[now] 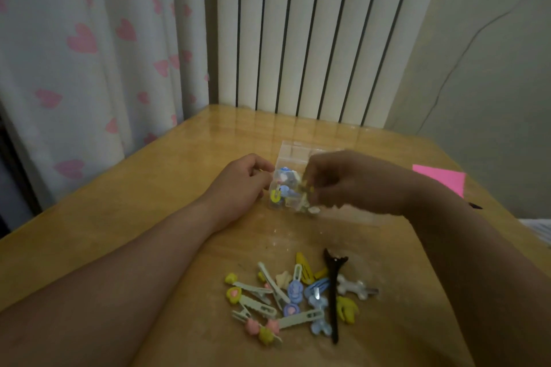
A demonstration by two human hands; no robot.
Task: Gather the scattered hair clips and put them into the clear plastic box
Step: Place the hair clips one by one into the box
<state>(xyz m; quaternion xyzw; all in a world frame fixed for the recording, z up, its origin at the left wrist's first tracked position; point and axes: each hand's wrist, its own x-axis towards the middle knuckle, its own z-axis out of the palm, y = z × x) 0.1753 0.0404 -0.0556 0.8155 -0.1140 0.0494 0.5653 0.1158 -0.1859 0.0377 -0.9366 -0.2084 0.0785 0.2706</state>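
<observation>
Where the clear plastic box [286, 155] stands: mid-tabletop, beyond the loose pile, between both hands.
Box look: see-through, with thin walls and glare on the far edge; blue, yellow and white clips show through its near part.
Left hand [243, 182]: fingers curled against the box's left wall, gripping it; the forearm stretches over the tabletop [149, 188].
Right hand [354, 182]: hangs over the box's right side, fingers curled down at its top; a yellow speck sits at the fingertips, too blurred to tell whether a clip is pinched.
Scattered hair clips [286, 298]: heaped near the front edge, well apart from the box; pastel white, yellow, blue and pink, several with small heart-like charms.
Black clip [333, 301]: 1 long dark piece lying along the pile's right side.
Pink paper [444, 182]: flat near the right edge, beyond the right wrist.
Backdrop: white radiator [313, 33] and a curtain [83, 39] with pink hearts.
</observation>
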